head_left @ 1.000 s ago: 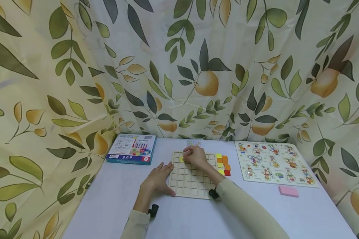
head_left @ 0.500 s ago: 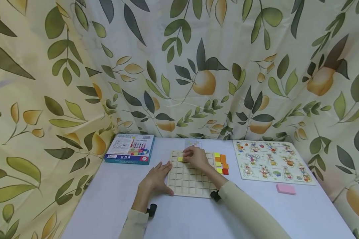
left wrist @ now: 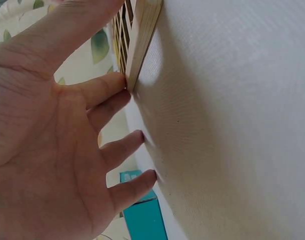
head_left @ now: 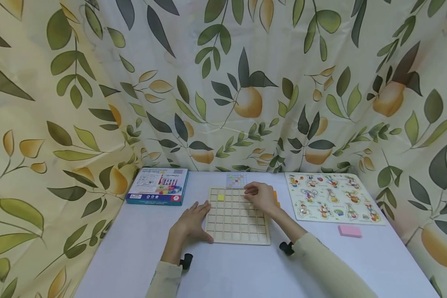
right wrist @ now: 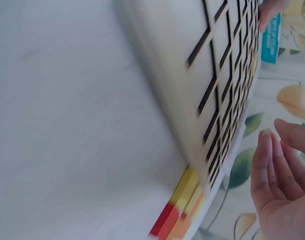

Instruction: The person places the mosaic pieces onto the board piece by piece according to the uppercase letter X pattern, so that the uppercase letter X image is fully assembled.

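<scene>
Touching the grid board point(head_left: 234, 227), left hand point(head_left: 190, 224) splayed, right hand point(head_left: 262, 198) hovering above, loose and empty, yellow tile point(head_left: 221, 198) in one cell

Soft, slightly dim light evens out the head view; a broad, soft-edged shadow crosses the tabletop point(left wrist: 252, 90) in the left-wrist view; motion blur smears the grid board point(right wrist: 192, 85) in the right-wrist view

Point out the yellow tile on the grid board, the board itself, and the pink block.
Yellow tile point(head_left: 221, 198): head view, middle of its top face.
Grid board point(head_left: 236, 224): head view, bare surface near its middle.
Pink block point(head_left: 349, 230): head view, top face.
</scene>
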Available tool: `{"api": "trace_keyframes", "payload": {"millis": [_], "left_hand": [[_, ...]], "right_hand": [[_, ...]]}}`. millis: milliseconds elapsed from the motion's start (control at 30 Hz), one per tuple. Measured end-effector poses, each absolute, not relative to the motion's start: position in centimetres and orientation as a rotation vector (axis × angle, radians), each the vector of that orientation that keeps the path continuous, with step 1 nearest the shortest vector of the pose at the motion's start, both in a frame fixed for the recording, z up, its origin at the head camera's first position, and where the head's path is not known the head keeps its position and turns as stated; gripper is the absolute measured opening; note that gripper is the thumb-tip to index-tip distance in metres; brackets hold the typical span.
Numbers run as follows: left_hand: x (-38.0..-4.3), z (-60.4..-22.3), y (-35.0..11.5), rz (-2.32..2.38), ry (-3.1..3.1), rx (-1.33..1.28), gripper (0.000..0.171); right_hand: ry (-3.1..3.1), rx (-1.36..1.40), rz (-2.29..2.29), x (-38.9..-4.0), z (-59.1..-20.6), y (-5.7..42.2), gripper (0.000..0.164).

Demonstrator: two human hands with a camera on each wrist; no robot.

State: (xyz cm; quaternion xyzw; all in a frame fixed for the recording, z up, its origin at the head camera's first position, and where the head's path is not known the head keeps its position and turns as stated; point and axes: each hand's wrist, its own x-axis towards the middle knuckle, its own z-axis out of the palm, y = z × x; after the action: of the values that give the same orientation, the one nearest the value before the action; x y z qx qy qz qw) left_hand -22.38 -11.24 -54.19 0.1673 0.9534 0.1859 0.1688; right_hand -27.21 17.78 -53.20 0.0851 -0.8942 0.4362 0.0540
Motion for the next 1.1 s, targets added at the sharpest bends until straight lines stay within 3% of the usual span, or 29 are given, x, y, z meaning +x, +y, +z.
{"api": "trace_keyframes", "payload": {"millis": [500, 1100], "left_hand": [[-22.2, -54.0, -11.2, 0.557, 2.71, 0.484, 0.122], [-22.2, -54.0, -11.2, 0.54, 2.716, 0.457, 0.121]], "right_hand": [[-2.924, 0.168, 1.054, -24.4, -53.8, 24.2, 0.032], [-2.977, 0.261, 0.969, -23.5, -54.5, 25.2, 0.032]]}}
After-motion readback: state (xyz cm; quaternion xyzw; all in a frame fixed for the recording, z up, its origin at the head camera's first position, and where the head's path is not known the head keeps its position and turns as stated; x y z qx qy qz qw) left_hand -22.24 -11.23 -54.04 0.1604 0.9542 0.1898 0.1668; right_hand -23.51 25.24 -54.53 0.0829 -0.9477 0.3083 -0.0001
